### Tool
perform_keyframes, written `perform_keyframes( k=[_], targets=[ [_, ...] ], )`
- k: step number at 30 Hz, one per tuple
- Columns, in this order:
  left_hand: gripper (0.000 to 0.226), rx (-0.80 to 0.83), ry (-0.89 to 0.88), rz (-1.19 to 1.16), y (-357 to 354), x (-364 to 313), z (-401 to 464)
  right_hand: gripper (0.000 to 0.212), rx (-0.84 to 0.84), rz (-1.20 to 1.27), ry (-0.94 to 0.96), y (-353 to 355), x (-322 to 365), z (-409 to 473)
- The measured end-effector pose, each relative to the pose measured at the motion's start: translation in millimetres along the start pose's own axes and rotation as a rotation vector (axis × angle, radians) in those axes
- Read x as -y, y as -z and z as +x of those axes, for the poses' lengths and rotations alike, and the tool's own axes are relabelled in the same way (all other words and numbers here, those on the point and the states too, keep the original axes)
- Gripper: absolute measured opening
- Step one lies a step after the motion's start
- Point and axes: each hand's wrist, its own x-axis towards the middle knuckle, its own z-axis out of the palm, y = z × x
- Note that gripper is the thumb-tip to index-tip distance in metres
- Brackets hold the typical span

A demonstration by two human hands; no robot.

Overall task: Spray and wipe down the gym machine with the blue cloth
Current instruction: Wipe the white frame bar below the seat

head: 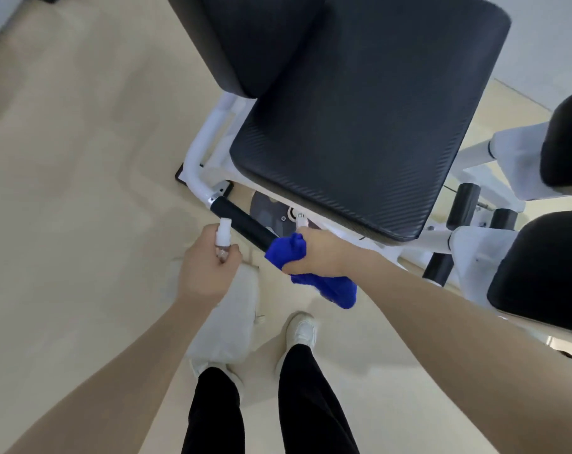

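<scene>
While two legs in black trousers (311, 398) and white shoes (301, 329) stand on the pale floor (65, 224) at the bottom of the view, both bare forearms reach forward toward the gym machine (212, 132). Nearest of the two hands, the left hand (207, 267) curls its fingers round a small spray bottle (223, 235), whose white top points up and away, just beside the black foam handle (245, 224). A little to the right, the right hand (320, 253) grips the blue cloth (311, 273), bunched against the near end of that handle; a loose tail of the cloth hangs below the wrist. The handle runs diagonally up and left to where it joins the white tube frame. Beyond the hands lies the large black padded seat (360, 126) with a ribbed texture, and behind it, at the top, a second black pad (255, 40) rises as a backrest. Off to the right sit further black pads (546, 273) on white brackets, with short black rollers (463, 204) between them and the seat.
</scene>
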Motion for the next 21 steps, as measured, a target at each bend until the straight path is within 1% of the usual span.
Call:
perform_keyframes(
  k=[1,2,3,4,6,7,9,12,15,16,18,20,21],
  targets=[
    [0.006,0.007,-0.023,0.016,-2,-6,-2,0.03,0.057,-0.146,-0.016,0,-10,-12],
    [0.005,0.006,-0.06,0.04,-4,-14,-3,0.034,0.091,-0.287,-0.033,0,-17,-23],
    [0.006,-0.001,-0.092,0.065,-5,-20,-4,0.038,0.083,-0.379,-0.031,-2,-24,-32],
    [0.009,-0.011,-0.118,0.093,-5,-25,-4,0.038,0.041,-0.354,-0.023,-4,-29,-37],
    [0.029,-0.002,-0.185,0.13,-8,-44,-5,0.031,-0.116,-0.182,0.0,4,-34,-53],
    [0.041,0.026,-0.228,0.146,-8,-55,-7,0.027,-0.192,-0.144,0.0,10,-34,-61],
    [0.054,0.099,-0.335,0.202,-11,-76,-11,0.024,-0.353,-0.171,-0.008,20,-38,-74],
    [0.053,0.211,-0.458,0.275,-22,-105,-17,0.023,-0.663,-0.147,-0.092,36,-52,-103],
    [0.047,0.341,-0.58,0.34,-48,-139,-30,0.025,-0.96,-0.139,-0.267,51,-88,-154],
    [0.047,0.367,-0.622,0.367,-60,-151,-36,0.025,-1.026,-0.153,-0.322,52,-105,-173],
    [0.048,0.405,-0.66,0.365,-81,-172,-49,0.025,-1.094,-0.197,-0.386,50,-134,-207],
    [0.048,0.454,-0.695,0.337,-104,-189,-64,0.025,-1.112,-0.275,-0.36,44,-159,-235],
    [0.047,0.479,-0.724,0.335,-113,-196,-71,0.024,-1.106,-0.313,-0.314,41,-169,-245]
  ],
)
